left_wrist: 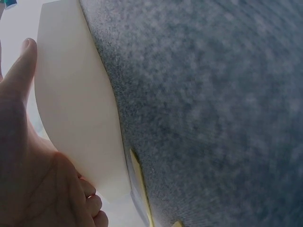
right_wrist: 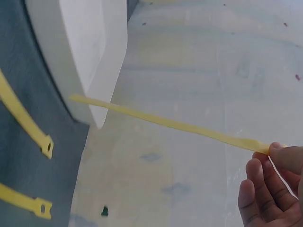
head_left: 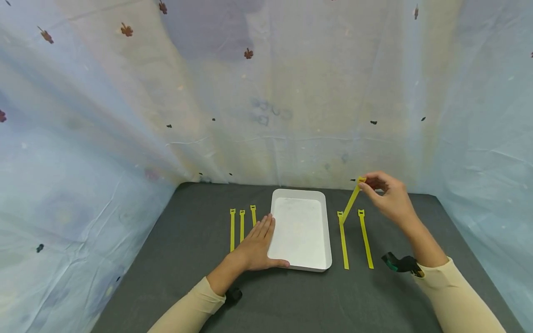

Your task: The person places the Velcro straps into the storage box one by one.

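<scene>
A right hand (head_left: pixel 390 196) clamps its fingers (head_left: pixel 376 175) on the slotted end of a lifted strap (head_left: pixel 351 201), right of a white tray (head_left: pixel 300 231) reaching near the bench's (head_left: pixel 300 300) back edge. The left hand's (head_left: pixel 258 245) straight fingers line the tray's left edge, thumb apart. Flat straps (head_left: pixel 232 231) flank it: 3 left, 2 right.

The tray (head_left: pixel 300 236) sits on the bench (head_left: pixel 191 208), the left grip (head_left: pixel 257 249) touching its near left corner. Left of the tray lie three straps (head_left: pixel 232 231); right of it, two other straps (head_left: pixel 343 245). Also right of the tray, the right grip (head_left: pixel 389 196) holds a raised strap (head_left: pixel 351 201). Behind the tray hangs a sheet (head_left: pixel 312 92).
</scene>
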Demonstrator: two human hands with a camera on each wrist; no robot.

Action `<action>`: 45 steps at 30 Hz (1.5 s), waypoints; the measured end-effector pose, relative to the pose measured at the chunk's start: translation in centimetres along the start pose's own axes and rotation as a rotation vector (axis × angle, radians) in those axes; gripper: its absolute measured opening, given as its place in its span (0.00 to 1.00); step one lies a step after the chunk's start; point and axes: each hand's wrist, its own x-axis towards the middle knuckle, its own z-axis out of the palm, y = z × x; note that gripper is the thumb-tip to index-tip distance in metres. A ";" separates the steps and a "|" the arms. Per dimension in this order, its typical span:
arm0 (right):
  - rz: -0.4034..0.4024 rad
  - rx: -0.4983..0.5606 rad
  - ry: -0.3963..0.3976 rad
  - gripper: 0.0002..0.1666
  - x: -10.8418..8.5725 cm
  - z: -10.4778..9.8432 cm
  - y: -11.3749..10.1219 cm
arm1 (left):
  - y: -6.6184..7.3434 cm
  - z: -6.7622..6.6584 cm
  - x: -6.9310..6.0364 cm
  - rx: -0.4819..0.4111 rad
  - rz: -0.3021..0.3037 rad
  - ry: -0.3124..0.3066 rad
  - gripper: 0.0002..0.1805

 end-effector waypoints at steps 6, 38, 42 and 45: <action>0.014 0.054 -0.043 0.14 0.3 1.3 -1.0 | -0.1 0.2 0.1 0.002 0.006 0.005 0.77; 0.178 0.488 -0.395 0.10 0.1 10.8 -3.3 | 0.0 0.2 0.2 -0.016 -0.023 -0.021 0.79; 0.260 0.485 -0.410 0.12 0.5 11.9 -2.7 | 0.0 0.0 0.2 -0.015 -0.021 -0.021 0.79; 0.359 0.510 -0.413 0.13 0.8 12.8 -2.1 | 0.0 0.0 0.3 -0.012 -0.020 -0.027 0.79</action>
